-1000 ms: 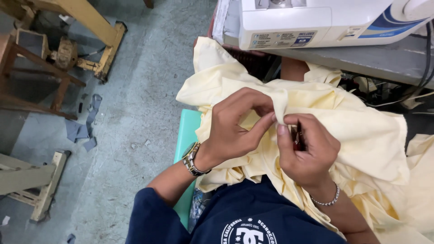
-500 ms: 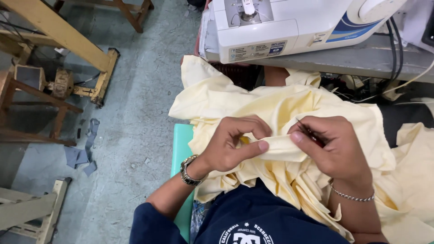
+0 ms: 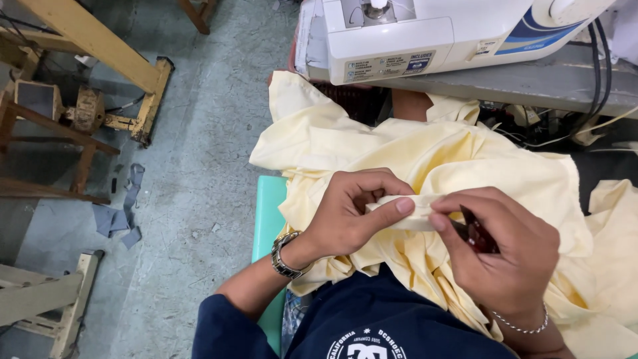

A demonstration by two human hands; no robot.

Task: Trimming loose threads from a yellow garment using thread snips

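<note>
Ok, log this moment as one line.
left hand: pinching yellow fabric fold | right hand: pinching same fold, holding small dark tool | sewing machine: beyond

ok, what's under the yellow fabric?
The yellow fabric drapes over the person's lap; a teal seat edge and dark blue shirt show beneath. The legs are mostly covered.

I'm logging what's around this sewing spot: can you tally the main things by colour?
Pale yellow: 1, the fabric pinched by the left hand and right hand
White: 1, the sewing machine
Dark reddish: 1, the small tool in the right hand
Silver: 2, the wristwatch and bracelet
Total: 5
</note>
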